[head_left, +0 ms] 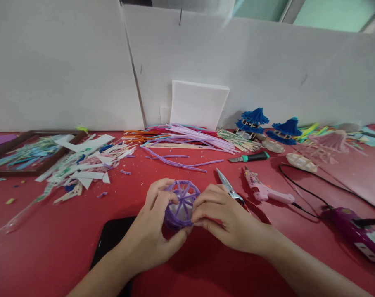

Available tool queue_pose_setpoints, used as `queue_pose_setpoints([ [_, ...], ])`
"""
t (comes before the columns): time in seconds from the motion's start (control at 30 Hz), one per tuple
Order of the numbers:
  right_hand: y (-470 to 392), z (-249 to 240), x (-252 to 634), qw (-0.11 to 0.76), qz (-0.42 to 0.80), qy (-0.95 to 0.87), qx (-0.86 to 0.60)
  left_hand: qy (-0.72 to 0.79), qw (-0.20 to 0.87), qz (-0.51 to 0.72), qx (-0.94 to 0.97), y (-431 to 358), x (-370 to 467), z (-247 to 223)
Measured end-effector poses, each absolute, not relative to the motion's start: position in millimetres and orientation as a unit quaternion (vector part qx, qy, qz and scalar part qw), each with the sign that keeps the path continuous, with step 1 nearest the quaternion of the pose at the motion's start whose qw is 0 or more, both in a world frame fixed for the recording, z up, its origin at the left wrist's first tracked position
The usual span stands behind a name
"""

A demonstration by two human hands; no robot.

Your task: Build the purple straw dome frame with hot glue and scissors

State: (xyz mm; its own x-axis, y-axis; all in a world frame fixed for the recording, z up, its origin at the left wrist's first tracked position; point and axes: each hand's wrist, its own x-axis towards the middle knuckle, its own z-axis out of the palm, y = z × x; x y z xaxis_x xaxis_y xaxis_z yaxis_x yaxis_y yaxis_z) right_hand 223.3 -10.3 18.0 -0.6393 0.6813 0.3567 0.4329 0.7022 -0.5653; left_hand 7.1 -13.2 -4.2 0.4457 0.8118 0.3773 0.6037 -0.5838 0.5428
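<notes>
A small round frame (183, 198) of purple pipe cleaners, with spokes meeting in its middle, is held above the red table. My left hand (158, 222) wraps round its left side, thumb along the lower edge. On the right rim, the fingers of my right hand (218, 212) are pinched together at the lower edge; whatever lies between the fingertips is hidden. Just beyond my right hand lie scissors (227, 182) with red handles, partly covered by that hand. Beneath my left forearm is a black phone (111, 235).
Pipe cleaners (193, 138) are heaped at the back. A cutter knife (252, 157), a pink glue gun (264, 189) and a purple power strip (354, 235) lie right. Blue pagoda-like models (286, 130) stand behind. Scraps (88, 165) and a brown frame (35, 171) are left.
</notes>
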Motion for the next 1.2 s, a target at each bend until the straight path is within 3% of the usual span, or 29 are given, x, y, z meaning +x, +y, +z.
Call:
queue_pose_setpoints([
  [0.87,-25,17,211,0.267,0.200,-0.852,-0.403,0.403,0.180,0.312,0.841,-13,8,-2],
  [1.2,-21,15,210,0.310,0.206,-0.846,-0.383,0.396,0.146,0.317,0.849,-14,7,-1],
])
